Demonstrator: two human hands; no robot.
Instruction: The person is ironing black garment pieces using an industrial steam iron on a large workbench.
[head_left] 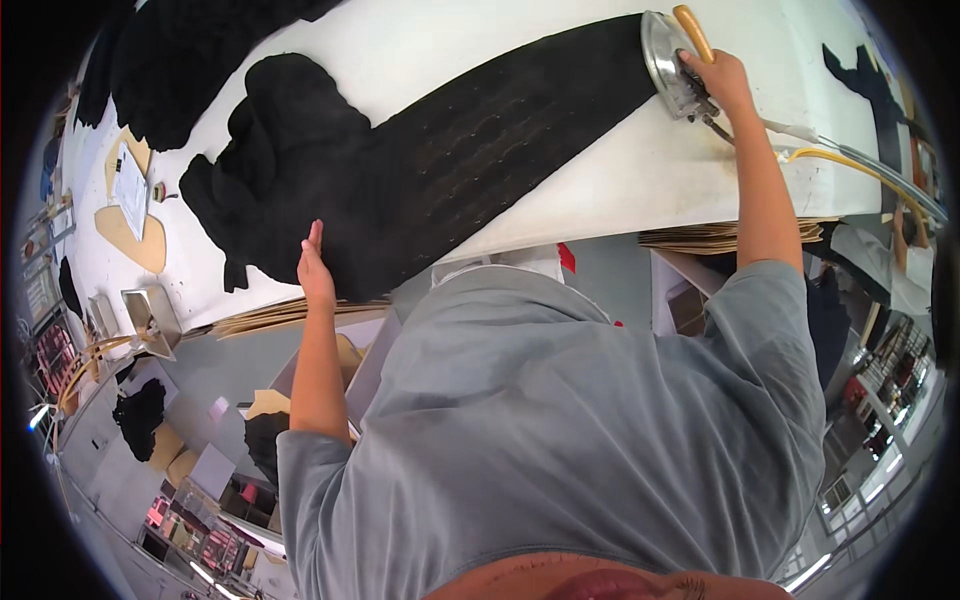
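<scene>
A black knitted garment piece (490,140) lies across the white work table, smooth and tapering toward the right and bunched into folds at its left. My right hand (722,82) is closed round the wooden handle of a silver iron (668,62), which stands at the far right end of the cloth, partly on its edge. A hose and cord run from the iron to the right. Near the table's front edge, my left hand (315,272) is held edge-on at the cloth, fingers stretched out and together, holding nothing. Whether its palm presses the fabric is hard to tell.
More black garments (185,70) lie heaped at the far left. Beside them are tan card templates (135,240), a paper sheet (130,190) and a metal holder (152,318). Stacked brown boards (690,238) sit under the table's front edge. A yellow hose (850,157) crosses at right.
</scene>
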